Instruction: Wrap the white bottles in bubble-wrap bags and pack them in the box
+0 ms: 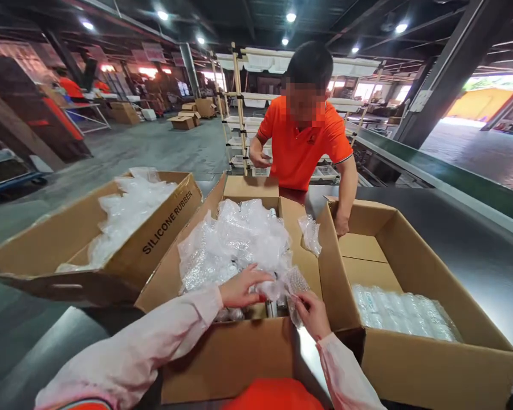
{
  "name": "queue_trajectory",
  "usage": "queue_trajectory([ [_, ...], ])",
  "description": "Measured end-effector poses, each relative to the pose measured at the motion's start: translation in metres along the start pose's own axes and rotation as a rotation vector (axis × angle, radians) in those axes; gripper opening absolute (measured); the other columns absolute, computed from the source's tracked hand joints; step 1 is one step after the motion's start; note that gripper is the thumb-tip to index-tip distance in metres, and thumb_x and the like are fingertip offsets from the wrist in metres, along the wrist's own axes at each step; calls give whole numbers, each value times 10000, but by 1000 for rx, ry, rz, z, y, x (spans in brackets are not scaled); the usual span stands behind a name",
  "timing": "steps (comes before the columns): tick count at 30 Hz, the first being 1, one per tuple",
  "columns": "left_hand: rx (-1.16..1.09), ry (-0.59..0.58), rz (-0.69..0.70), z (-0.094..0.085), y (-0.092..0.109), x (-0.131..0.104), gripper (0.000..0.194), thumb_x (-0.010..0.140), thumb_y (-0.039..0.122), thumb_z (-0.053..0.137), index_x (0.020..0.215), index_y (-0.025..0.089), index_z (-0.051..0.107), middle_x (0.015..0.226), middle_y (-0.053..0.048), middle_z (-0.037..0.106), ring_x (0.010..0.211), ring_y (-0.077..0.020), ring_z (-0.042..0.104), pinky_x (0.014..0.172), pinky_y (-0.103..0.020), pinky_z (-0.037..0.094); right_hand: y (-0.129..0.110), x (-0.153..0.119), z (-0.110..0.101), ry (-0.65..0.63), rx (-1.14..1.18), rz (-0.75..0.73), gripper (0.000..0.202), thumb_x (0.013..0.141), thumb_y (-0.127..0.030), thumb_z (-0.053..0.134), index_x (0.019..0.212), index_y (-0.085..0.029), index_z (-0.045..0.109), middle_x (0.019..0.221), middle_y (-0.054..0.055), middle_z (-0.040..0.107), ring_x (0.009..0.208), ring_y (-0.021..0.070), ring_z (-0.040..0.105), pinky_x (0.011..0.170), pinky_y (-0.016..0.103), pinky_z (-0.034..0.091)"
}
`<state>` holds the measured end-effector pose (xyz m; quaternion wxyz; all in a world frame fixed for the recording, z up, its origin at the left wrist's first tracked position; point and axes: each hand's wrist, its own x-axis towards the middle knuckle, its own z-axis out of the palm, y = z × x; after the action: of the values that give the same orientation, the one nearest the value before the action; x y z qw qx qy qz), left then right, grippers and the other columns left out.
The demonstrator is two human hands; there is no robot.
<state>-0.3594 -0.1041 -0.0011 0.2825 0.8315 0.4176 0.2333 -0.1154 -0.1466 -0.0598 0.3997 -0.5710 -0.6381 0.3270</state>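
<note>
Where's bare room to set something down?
Right box: floor beyond the wrapped row, but a co-worker's hand is at the far left corner. Table: right of that box. Crowded: middle box, bubble wrap heaped, left hand and right hand there.

Carton wall [340, 287] rightward, free air above

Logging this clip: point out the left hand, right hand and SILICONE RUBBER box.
Left hand [243, 287], head view: its back.
Right hand [314, 315], head view: its back.
SILICONE RUBBER box [166, 226], head view: printed side.
</note>
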Motion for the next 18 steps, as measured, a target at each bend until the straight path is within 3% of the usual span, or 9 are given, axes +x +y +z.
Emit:
queue_trajectory([
  [3, -218, -96, 75, 3, 23, -14, 450, 804, 336, 501, 1238, 218, 506, 1221, -91, 587, 1119, -220, 527, 1003, -352, 361, 3, 5, 20, -50, 42, 37, 218, 681, -360, 604, 741, -187, 722, 749, 78, 700, 749, 262, 620, 748, 398, 482],
  [6, -268, -194, 89, 32, 29, -18, 436, 809, 307, 491, 1233, 208, 494, 1202, -97, 588, 1069, -227, 548, 936, -333, 408, 10, 5, 26, -37, 84, 81, 274, 663, -379, 606, 774, -153, 712, 752, 97, 713, 712, 263, 644, 702, 388, 515],
  [11, -270, -204, -226, 75, 14, -6, 285, 706, 256, 584, 987, 217, 619, 937, -86, 669, 895, -267, 603, 804, -356, 434, 16, -10, 13, 152, 48, 108, 394, 784, -419, 481, 931, -114, 684, 950, 165, 690, 897, 290, 637, 834, 445, 496],
  [13, -535, -200, -346, 82, 10, 1, 184, 668, 270, 622, 839, 203, 626, 728, -48, 646, 730, -227, 601, 712, -328, 439, 8, -19, 10, 189, -1, -3, 329, 803, -369, 498, 942, -140, 688, 955, 143, 683, 910, 272, 631, 849, 432, 496],
  [15, -972, -226, -456, 85, 12, 8, 170, 683, 322, 597, 761, 171, 601, 584, -17, 581, 561, -177, 548, 606, -307, 427, -3, -27, 9, 184, -45, -157, 266, 835, -309, 500, 957, -167, 690, 917, 113, 676, 877, 238, 633, 818, 390, 515],
  [18, -1409, -215, -513, 87, 23, 16, 217, 696, 355, 541, 710, 140, 570, 576, -17, 563, 520, -142, 519, 565, -289, 415, -19, -34, 11, 188, -91, -315, 244, 871, -219, 477, 1014, -193, 673, 887, 90, 649, 835, 199, 627, 763, 331, 534],
])
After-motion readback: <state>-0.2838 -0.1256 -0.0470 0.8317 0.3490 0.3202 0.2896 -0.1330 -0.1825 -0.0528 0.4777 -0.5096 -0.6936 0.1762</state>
